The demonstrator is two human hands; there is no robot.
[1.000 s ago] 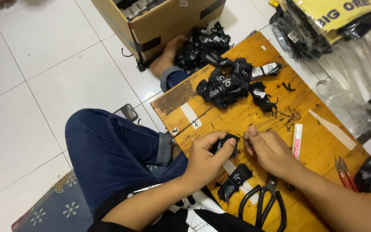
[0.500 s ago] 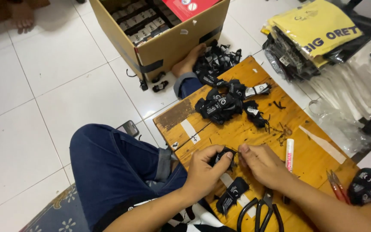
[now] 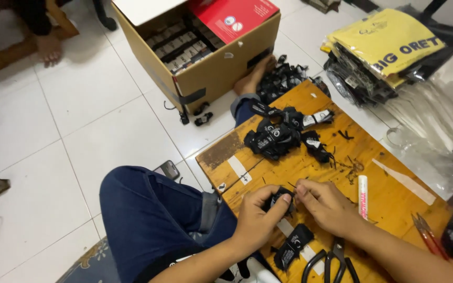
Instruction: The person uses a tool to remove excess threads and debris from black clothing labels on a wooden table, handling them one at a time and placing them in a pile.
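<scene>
An open brown cardboard box (image 3: 205,78) stands far on the floor, with a red flat package (image 3: 233,18) lying across its top. Black labels with white marks lie heaped (image 3: 274,137) on the wooden worktop (image 3: 394,204); one small black label (image 3: 280,199) sits between both hands' fingers. A dark phone (image 3: 168,169) lies left of the worktop; clear-wrapped yellow packs (image 3: 389,42) lie far right

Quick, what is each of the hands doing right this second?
Left hand: closed around a small black label, pinching it over the wooden board.
Right hand: fingertips meet the same label; its grip cannot be told.
</scene>
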